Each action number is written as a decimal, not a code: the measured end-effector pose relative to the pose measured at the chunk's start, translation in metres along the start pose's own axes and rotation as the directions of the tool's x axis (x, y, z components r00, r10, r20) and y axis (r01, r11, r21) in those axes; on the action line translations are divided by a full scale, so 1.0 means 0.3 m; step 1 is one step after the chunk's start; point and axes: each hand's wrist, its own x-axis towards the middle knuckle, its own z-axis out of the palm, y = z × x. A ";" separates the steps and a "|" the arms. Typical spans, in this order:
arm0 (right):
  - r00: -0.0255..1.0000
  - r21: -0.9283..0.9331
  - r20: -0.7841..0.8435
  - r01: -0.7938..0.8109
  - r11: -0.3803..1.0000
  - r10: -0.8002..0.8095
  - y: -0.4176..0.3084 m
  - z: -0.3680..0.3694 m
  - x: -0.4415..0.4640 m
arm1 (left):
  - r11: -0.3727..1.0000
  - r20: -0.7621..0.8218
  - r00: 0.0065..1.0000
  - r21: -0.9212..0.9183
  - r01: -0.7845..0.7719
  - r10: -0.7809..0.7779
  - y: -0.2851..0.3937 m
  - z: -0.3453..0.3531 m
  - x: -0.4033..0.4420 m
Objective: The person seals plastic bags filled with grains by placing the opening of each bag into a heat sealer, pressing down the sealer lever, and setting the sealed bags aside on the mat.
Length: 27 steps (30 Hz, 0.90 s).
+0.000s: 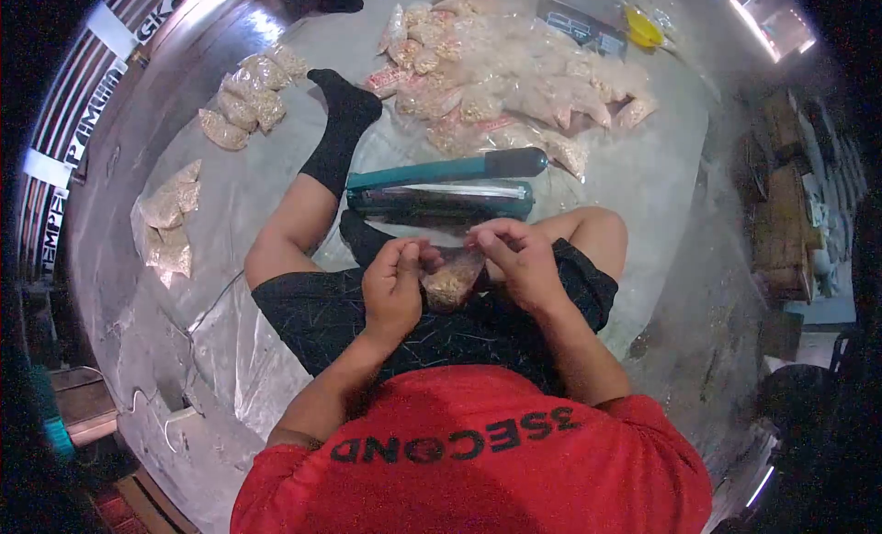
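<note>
Between my two hands, over my lap, hangs a small clear plastic bag with pale grains or beans in its lower part. My left hand pinches the bag's upper left corner. The upper right corner is held by my right hand, thumb and fingers pressed together. Just beyond the hands lies a long teal bag sealer, its dark-tipped arm raised a little above the base. The bag does not touch the sealer.
A large heap of filled clear bags lies ahead on the pale sheet. More filled bags lie at the upper left, others at the far left. A yellow scoop and a dark box are at the top right.
</note>
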 end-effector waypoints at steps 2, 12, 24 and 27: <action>0.998 -0.040 -0.063 -0.026 0.999 0.023 -0.061 0.005 -0.001 | 0.999 -0.024 1.000 0.030 0.016 -0.016 -0.008 0.013 0.002; 0.969 -0.059 -0.236 0.052 0.997 -0.065 0.007 0.007 0.060 | 0.929 -0.002 0.941 -0.155 0.335 -0.339 -0.055 0.050 0.122; 0.892 -0.305 -0.449 -0.207 0.929 0.052 0.450 0.000 0.306 | 0.704 0.104 0.778 -0.365 0.610 -0.620 -0.401 0.140 0.386; 0.852 -0.403 -0.524 -0.238 0.884 -0.010 0.427 0.003 0.325 | 0.702 0.111 0.780 -0.372 0.607 -0.615 -0.436 0.143 0.369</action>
